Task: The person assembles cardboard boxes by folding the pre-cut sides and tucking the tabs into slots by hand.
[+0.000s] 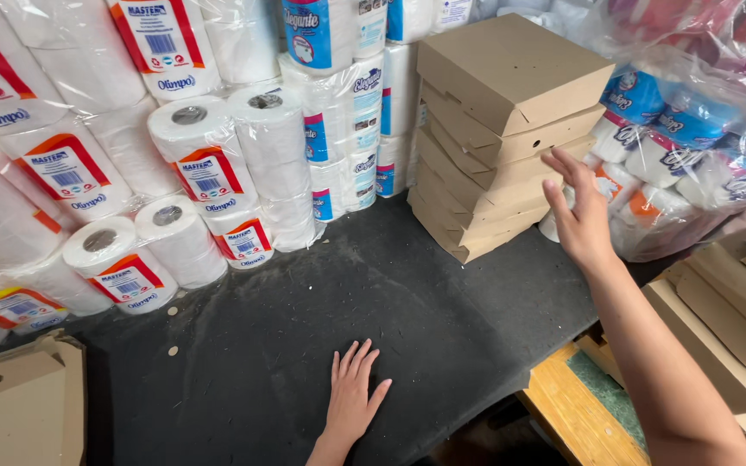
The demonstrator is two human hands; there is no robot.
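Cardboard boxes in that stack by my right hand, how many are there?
About 7 folded cardboard boxes are stacked at the back of the dark table, each slightly offset. The right hand reaches the stack's right side; lower ones overlap, so some may be hidden.

A dark, dusty table (287,311) lies under my left hand (351,397), which rests flat on it. Beyond my right hand (582,211) a stack of cardboard boxes (498,129) stands on it; wrapped paper rolls (200,173) sit far ahead of my left.
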